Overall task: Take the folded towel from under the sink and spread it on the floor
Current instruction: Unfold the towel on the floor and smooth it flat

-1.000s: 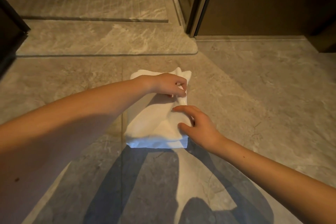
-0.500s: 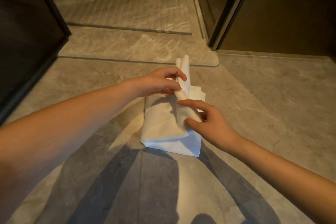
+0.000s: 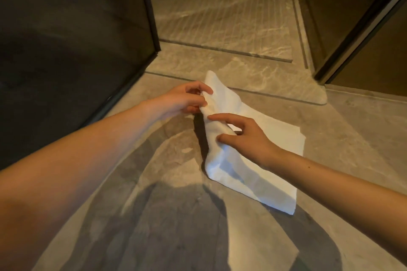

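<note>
reaching in from 7 and 4 o'clock, two bare forearms cross the lower frame above their own dark shadows on the stone floor (image 3: 154, 215). nearest the camera, the low corner of the white towel (image 3: 253, 174) lies flat on the tiles at about 5 o'clock of centre, its layers still partly folded on one another. the right hand (image 3: 248, 136) comes next, palm down over the towel's middle: its fingers (image 3: 220, 117) are spread, the forefinger tip touching the raised fold from the right while the thumb presses the cloth lower down, so the fold runs between thumb and forefinger; i cannot tell whether that is a true pinch or only a resting touch. just beyond, at 11 o'clock from that hand, the left hand (image 3: 187, 101) has its fingertips closed on the towel's left edge, lifting it into a ridge that stands up off the floor, with a loose corner peaking past the knuckles toward 12 o'clock. the rest of the cloth spreads away to 3 o'clock, flat. farther off, a raised stone threshold (image 3: 253, 77) crosses the scene, then a ribbed shower floor (image 3: 220, 13). a dark glass panel (image 3: 72, 28) stands at 10 o'clock and a dark door frame (image 3: 356, 26) at 2 o'clock.
</note>
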`<state>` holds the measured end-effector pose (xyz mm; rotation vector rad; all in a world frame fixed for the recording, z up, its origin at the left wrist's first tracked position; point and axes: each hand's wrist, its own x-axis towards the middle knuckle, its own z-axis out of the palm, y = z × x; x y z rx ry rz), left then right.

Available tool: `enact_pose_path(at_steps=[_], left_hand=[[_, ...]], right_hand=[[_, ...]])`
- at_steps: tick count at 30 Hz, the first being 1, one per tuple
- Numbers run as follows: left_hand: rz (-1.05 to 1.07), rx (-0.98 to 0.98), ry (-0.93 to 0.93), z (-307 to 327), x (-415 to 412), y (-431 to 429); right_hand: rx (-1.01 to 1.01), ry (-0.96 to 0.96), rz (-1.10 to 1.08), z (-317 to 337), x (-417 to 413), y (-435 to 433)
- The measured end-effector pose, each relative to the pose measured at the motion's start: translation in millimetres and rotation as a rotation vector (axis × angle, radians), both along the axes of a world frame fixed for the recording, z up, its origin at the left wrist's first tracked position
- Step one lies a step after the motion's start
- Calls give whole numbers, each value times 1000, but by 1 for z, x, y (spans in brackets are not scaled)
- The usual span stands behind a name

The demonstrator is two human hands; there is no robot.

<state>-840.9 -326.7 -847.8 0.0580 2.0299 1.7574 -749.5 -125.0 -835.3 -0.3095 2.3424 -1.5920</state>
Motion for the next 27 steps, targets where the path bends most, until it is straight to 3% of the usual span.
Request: enact_pose_path(at_steps=[14, 16, 17, 19, 21, 23, 25, 27], left_hand=[[-5, -525, -29, -59, 11, -66], [-10, -697, 21, -60, 8, -62], [-24, -870, 89, -59, 7, -57], [-56, -1129, 322, -58, 12, -42], [-124, -1126, 523, -63, 31, -16], [-277, -1105, 660, -72, 55, 7], [-469, -1216, 792, -84, 71, 17], [-576, -1330, 811, -88, 73, 13]], right_hand=[[12, -260, 134, -71, -10, -86], [-41, -233, 40, -73, -7, -76], [-19, -128, -20, -73, -6, -67], [120, 158, -112, -78, -7, -42], [352, 351, -147, -85, -11, -16], [569, 359, -146, -96, -14, 6], [758, 332, -123, -111, -10, 19], [865, 296, -100, -124, -4, 28]])
